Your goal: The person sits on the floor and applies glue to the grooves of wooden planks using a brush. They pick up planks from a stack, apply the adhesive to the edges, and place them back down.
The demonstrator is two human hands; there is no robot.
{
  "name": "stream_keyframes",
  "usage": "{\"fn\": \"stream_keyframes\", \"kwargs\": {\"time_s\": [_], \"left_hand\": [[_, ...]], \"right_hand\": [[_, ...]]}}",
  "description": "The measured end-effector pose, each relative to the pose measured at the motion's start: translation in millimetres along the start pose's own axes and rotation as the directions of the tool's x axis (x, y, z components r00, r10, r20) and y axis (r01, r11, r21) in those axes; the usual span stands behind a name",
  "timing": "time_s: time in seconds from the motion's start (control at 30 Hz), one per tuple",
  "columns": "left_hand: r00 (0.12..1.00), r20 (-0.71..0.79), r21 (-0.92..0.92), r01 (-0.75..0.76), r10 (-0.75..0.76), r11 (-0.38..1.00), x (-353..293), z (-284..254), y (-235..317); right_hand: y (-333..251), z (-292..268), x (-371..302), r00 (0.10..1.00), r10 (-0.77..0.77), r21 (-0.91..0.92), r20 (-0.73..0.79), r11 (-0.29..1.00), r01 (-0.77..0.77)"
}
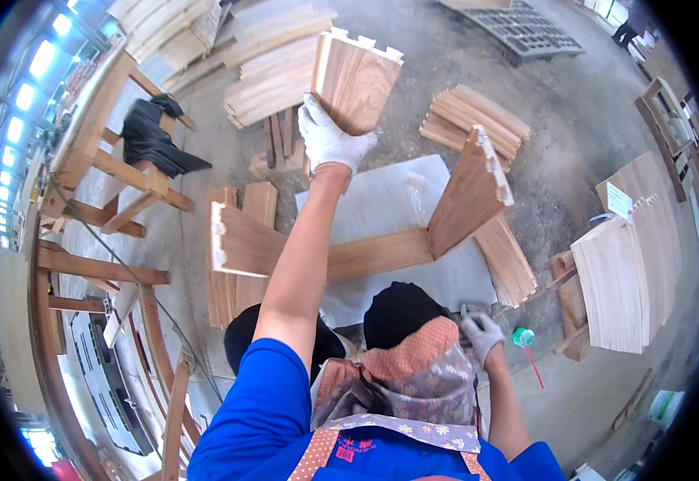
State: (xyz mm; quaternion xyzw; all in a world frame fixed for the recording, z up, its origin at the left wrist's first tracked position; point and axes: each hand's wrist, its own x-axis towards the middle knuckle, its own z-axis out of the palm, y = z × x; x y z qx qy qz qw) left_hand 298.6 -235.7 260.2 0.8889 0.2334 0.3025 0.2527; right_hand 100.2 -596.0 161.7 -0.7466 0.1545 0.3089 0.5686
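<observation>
My left hand (335,138), in a white glove, grips a wooden board (359,84) by its lower edge and holds it up, away from me. The board has dovetail-cut ends with pale edges. Below stands a three-sided wooden drawer frame (381,252), its two side panels rising at left and right with whitish stuff on their jointed ends. My right hand (484,333), also gloved, is low beside my right knee, with its fingers curled; what they hold is too small to make out. Near it is a green-topped bottle (523,337) with a red stick or tube.
A whitish sheet (397,188) lies under the frame, with wood strips (505,260) on both sides. Stacked boards (477,120) lie beyond, and pale panels (618,276) at right. A wooden rack (97,160) with dark cloth (157,136) stands left. A pallet (525,32) lies far off.
</observation>
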Motion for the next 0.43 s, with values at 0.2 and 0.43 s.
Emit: {"fn": "stream_keyframes", "kwargs": {"time_s": [0.2, 0.43], "left_hand": [[0.954, -0.148, -0.5, -0.3, 0.26, 0.812, -24, -130, 57], [0.932, 0.002, -0.694, -0.259, 0.362, 0.672, -76, -216, 22]], "right_hand": [[-166, 47, -48, 0.796, -0.308, 0.574, 0.521, 0.817, -0.06], [-232, 135, -115, 0.109, -0.39, 0.379, 0.914, 0.728, -0.571]]}}
